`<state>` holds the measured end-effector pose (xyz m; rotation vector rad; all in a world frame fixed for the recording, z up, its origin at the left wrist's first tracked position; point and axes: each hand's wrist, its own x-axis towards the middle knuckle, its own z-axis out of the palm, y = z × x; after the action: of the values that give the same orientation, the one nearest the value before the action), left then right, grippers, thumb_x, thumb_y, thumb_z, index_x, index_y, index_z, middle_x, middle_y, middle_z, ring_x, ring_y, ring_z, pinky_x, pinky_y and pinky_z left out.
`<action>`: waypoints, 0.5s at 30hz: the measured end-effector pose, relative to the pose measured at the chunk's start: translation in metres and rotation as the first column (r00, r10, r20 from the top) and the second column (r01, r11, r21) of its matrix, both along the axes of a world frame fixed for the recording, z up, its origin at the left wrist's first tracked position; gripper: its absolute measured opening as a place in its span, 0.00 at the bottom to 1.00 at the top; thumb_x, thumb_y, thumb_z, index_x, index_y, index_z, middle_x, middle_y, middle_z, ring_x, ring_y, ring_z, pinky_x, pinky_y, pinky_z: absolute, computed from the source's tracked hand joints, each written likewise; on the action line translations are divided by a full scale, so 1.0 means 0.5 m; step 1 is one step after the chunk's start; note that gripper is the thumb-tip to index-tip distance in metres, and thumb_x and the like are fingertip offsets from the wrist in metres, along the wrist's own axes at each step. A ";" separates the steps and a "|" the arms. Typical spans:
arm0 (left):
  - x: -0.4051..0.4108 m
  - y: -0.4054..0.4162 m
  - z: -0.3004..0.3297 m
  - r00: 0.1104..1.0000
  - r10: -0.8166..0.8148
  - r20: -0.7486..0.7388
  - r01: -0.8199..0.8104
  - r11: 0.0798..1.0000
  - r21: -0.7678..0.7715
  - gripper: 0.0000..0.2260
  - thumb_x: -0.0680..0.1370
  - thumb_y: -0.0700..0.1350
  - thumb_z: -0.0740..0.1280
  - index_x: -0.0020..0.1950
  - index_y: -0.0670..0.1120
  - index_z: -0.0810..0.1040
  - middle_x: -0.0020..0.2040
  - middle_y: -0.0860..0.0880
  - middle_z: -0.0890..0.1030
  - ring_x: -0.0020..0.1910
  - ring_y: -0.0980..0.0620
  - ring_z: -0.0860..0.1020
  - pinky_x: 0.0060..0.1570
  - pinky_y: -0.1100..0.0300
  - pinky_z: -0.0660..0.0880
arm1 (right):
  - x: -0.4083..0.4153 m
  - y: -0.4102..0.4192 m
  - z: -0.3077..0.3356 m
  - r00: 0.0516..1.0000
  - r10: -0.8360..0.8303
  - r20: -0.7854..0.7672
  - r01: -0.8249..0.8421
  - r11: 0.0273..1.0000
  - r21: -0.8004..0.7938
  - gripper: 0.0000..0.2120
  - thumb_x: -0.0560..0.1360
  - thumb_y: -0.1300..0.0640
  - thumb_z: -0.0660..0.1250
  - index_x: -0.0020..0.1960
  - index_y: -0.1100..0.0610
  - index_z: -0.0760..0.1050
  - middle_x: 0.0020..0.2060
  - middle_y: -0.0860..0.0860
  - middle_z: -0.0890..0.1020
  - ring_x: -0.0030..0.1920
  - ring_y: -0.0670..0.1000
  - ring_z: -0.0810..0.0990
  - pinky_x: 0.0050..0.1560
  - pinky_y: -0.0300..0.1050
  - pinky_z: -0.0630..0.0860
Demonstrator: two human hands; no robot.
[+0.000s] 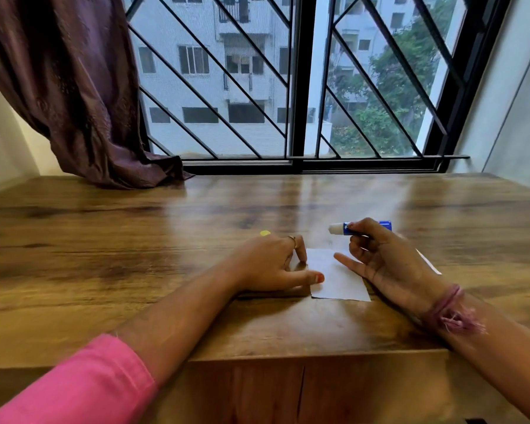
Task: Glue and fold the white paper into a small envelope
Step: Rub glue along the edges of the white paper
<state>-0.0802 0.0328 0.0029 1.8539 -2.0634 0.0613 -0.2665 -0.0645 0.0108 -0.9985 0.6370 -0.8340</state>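
My small white sheet of paper (337, 278) lies flat on the brown wood-grain bench (135, 240), near its front edge, between my two hands. I cannot make out any folds or flaps raised on it, so I judge the envelope barely begun: the gluing is in hand, and the folding and sealing are left. My left hand (273, 264) is loosely spread, with fingertips pressing the paper's left edge to the bench. My right hand (383, 261) pinches the blue glue stick (360, 227) between thumb and fingers, white tip uncovered and pointing left, raised just above the paper's far corner. A small yellow cap-like thing (265, 233) sits beyond my left hand. No box or tray is on the bench.
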 end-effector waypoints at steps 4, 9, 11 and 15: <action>0.017 -0.004 0.005 0.983 0.016 -0.181 -0.016 1.000 0.000 0.07 0.79 0.54 0.62 0.44 0.53 0.72 0.28 0.56 0.72 0.28 0.65 0.71 0.29 0.66 0.61 | 0.014 0.018 -0.007 0.997 -0.054 -0.048 0.049 0.994 -0.101 0.07 0.73 0.59 0.68 0.48 0.63 0.78 0.29 0.50 0.74 0.29 0.46 0.74 0.58 0.52 0.77; 0.057 -0.005 0.007 0.963 0.068 -0.261 -0.054 0.997 0.062 0.06 0.79 0.44 0.62 0.53 0.51 0.76 0.29 0.49 0.76 0.28 0.55 0.71 0.28 0.66 0.64 | 0.019 0.028 -0.015 0.992 0.019 -0.126 -0.053 0.960 -0.273 0.03 0.73 0.59 0.68 0.42 0.58 0.79 0.28 0.49 0.74 0.30 0.46 0.73 0.58 0.54 0.76; 0.066 -0.004 0.008 0.963 0.035 -0.268 -0.014 0.997 0.082 0.07 0.79 0.46 0.62 0.55 0.54 0.76 0.28 0.50 0.75 0.27 0.55 0.70 0.29 0.67 0.65 | 0.011 0.023 -0.015 0.984 0.112 -0.139 -0.149 0.944 -0.296 0.06 0.73 0.59 0.68 0.39 0.55 0.81 0.30 0.50 0.73 0.31 0.45 0.74 0.56 0.52 0.79; 0.072 0.000 0.008 0.940 -0.045 -0.338 0.082 0.992 0.098 0.08 0.79 0.48 0.63 0.55 0.61 0.77 0.23 0.58 0.68 0.25 0.60 0.66 0.27 0.70 0.63 | -0.008 0.008 -0.007 0.918 0.341 -0.200 -0.389 0.874 -0.291 0.04 0.70 0.58 0.69 0.43 0.56 0.82 0.35 0.56 0.74 0.32 0.47 0.74 0.54 0.52 0.80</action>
<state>-0.0440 0.0326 0.0072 1.7164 -1.9168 -0.3690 -0.2703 -0.0603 0.0073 -1.4414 0.4136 -0.5394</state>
